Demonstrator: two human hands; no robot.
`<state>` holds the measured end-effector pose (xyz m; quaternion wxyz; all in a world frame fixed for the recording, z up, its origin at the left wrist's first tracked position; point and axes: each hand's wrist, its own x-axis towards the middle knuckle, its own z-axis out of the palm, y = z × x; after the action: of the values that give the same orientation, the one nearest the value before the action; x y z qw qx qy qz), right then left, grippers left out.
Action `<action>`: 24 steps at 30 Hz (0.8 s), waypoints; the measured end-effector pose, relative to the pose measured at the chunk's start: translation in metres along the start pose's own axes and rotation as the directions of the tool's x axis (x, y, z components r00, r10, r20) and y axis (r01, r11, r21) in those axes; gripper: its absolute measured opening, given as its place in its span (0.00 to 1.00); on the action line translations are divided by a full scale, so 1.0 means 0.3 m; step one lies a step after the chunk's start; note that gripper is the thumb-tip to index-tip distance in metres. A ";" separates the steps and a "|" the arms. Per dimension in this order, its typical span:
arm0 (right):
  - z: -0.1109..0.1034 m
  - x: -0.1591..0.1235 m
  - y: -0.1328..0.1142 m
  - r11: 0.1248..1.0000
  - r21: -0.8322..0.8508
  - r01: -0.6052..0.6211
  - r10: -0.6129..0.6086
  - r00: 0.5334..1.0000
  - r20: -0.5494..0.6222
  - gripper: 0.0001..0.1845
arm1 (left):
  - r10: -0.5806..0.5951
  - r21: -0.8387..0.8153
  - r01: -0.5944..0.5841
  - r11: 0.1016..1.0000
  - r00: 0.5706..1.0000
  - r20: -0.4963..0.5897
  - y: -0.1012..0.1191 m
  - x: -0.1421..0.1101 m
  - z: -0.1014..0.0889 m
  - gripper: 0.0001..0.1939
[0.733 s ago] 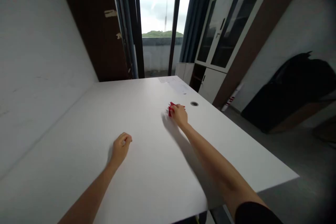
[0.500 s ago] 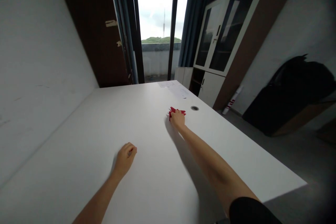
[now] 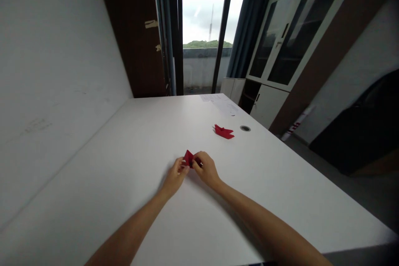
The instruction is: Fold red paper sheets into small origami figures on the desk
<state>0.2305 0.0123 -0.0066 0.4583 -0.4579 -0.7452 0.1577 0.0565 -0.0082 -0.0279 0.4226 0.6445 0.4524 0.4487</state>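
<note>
Both my hands meet near the middle of the white table point(image 3: 124, 166). Between them is a small folded piece of red paper point(image 3: 188, 158), pinched by the fingers of my left hand point(image 3: 175, 176) and my right hand point(image 3: 206, 169). Part of it is hidden by my fingers. A second folded red paper piece point(image 3: 223, 131) lies on the tabletop farther off, beyond my right hand and out of reach of my fingers.
Loose white papers point(image 3: 220, 103) lie at the table's far end, and a round cable grommet point(image 3: 245, 128) is set into the tabletop. A wall point(image 3: 62, 70) runs along the left side. A glass-fronted cabinet point(image 3: 282, 41) stands at the back right, beside a window.
My hands have come together at the table's middle, holding a red paper piece. My right hand has left the far red paper, which now lies uncovered. My head has also turned slightly.
</note>
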 end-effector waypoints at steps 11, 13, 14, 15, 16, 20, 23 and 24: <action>0.050 -0.028 -0.065 0.865 0.451 -0.222 0.199 0.975 0.099 0.03 | -0.152 -0.348 0.107 0.932 0.983 -0.106 -0.010 -0.020 -0.003 0.15; 0.047 -0.035 -0.061 0.840 0.498 -0.215 0.195 0.976 0.094 0.03 | -0.230 -0.472 0.153 0.868 0.967 -0.109 -0.011 -0.020 -0.017 0.18; 0.044 -0.037 -0.059 0.834 0.510 -0.212 0.198 0.977 0.083 0.04 | -0.268 -0.531 0.173 0.830 0.957 -0.107 -0.012 -0.020 -0.025 0.19; 0.042 -0.039 -0.055 0.827 0.520 -0.213 0.206 0.976 0.072 0.03 | -0.303 -0.583 0.190 0.790 0.948 -0.101 -0.012 -0.021 -0.032 0.20; 0.041 -0.040 -0.051 0.818 0.532 -0.216 0.218 0.974 0.060 0.03 | -0.333 -0.626 0.206 0.752 0.939 -0.091 -0.012 -0.023 -0.039 0.20; 0.043 -0.039 -0.021 0.752 0.610 -0.249 0.286 0.957 0.038 0.02 | -0.387 -0.729 0.261 0.633 0.922 -0.006 -0.007 -0.029 -0.061 0.16; 0.049 -0.034 -0.003 0.698 0.665 -0.265 0.335 0.942 0.025 0.02 | -0.369 -0.760 0.275 0.589 0.928 0.050 -0.004 -0.034 -0.071 0.13; 0.050 -0.032 0.000 0.687 0.677 -0.266 0.343 0.939 0.021 0.02 | -0.360 -0.762 0.275 0.586 0.931 0.059 -0.003 -0.037 -0.073 0.12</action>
<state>0.2196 0.0072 -0.0199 0.5985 -0.3873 -0.5259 0.4639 0.0332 -0.0157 -0.0257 0.7026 0.2925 0.3512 0.5454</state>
